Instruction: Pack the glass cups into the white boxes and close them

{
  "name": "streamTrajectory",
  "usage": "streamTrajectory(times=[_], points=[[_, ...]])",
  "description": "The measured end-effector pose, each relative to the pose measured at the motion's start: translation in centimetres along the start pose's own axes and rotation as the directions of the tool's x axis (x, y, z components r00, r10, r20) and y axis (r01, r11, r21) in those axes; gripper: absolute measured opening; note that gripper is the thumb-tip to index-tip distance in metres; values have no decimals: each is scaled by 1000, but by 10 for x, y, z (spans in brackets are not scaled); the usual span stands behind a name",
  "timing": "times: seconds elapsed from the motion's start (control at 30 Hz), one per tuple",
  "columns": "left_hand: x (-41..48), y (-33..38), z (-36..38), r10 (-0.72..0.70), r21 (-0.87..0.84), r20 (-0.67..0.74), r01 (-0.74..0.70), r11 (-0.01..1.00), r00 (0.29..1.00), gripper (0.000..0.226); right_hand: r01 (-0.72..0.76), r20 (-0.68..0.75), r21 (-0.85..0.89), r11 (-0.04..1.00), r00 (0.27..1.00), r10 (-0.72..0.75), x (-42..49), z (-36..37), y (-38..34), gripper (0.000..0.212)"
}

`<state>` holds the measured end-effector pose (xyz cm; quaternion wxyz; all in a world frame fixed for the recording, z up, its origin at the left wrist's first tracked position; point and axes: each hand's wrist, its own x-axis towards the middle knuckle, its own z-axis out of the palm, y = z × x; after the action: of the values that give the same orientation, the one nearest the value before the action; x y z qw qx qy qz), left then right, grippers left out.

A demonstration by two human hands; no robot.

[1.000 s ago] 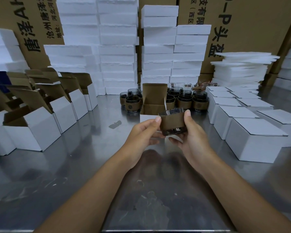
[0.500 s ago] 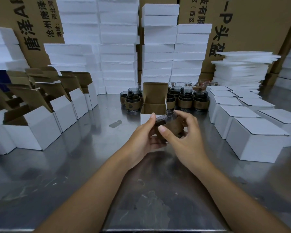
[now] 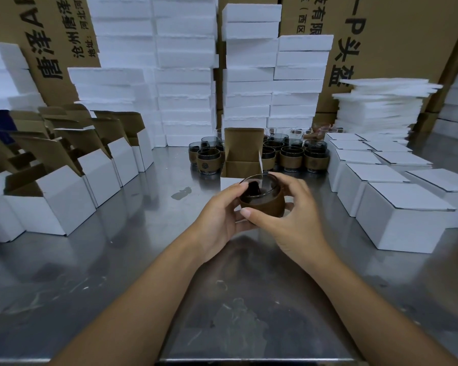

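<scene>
Desk [image 3: 95, 273]: closed boxes [image 3: 405, 223] at 3 o'clock, open boxes [image 3: 53, 210] at 9, cups [image 3: 291, 159] at 12; left hand [image 3: 217, 223] and right hand [image 3: 296, 220] clasp one cup [image 3: 262, 206], still unpacked.

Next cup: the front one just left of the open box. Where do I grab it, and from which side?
Probably the brown sleeve round that cup, coming from the near side: it stands upright, the open box crowds its right and other cups stand behind.
</scene>
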<state>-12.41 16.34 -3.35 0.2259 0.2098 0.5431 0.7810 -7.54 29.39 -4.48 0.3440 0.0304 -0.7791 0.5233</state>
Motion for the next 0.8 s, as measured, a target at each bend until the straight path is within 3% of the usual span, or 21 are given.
streamTrajectory(times=[0.2, 0.4, 0.67, 0.8], points=[[2, 2, -6, -23, -91, -3, 23, 996, 1000, 43, 94, 74, -22, 995, 993, -92, -3, -1, -1, 72], [3, 4, -9, 80, -78, -13, -81, 994, 997, 38, 160, 64, -31, 987, 985, -158, -4, 0, 1, 72], [1, 7, -7, 130, -27, -9, -130, 991, 991, 32, 141, 71, -45, 989, 988, -137, -2, -1, 1, 72], [1, 5, -7, 129, 8, -27, -129, 992, 991, 31, 55, 89, 8, 998, 995, -55, -2, -1, 0, 71]])
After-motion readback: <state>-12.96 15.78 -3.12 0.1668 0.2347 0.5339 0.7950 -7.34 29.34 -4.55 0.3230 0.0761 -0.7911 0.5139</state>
